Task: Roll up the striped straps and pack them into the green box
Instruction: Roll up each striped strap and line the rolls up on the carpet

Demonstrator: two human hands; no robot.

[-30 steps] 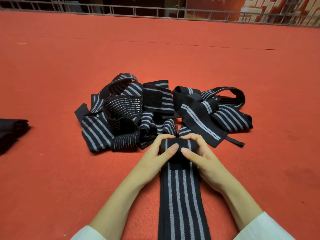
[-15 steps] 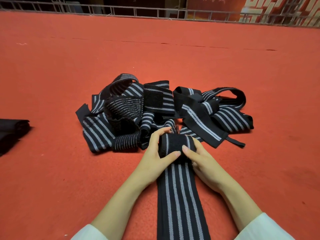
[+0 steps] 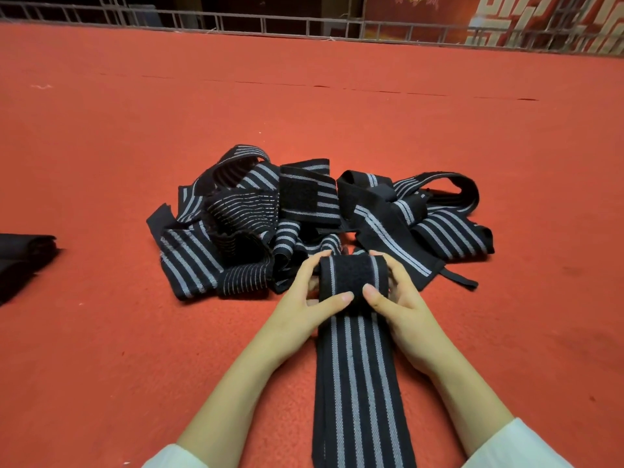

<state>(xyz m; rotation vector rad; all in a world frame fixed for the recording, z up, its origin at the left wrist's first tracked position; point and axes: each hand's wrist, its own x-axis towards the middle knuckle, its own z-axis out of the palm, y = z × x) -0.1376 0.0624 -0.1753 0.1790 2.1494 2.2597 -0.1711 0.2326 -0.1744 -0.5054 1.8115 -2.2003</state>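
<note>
We hold the rolled end of one striped strap [image 3: 351,276] on the red carpet [image 3: 101,332], left hand [image 3: 305,304] and right hand [image 3: 403,304] curled round its sides, its flat tail running toward us, just in front of the pile of loose straps [image 3: 270,224].

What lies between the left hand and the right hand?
The rolled end of a striped strap, gripped by the left hand and the right hand, as the head view shows.

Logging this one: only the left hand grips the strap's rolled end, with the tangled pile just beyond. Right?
No: the head view shows both the left hand and the right hand gripping the rolled end; the tangled pile lies just beyond.
</note>
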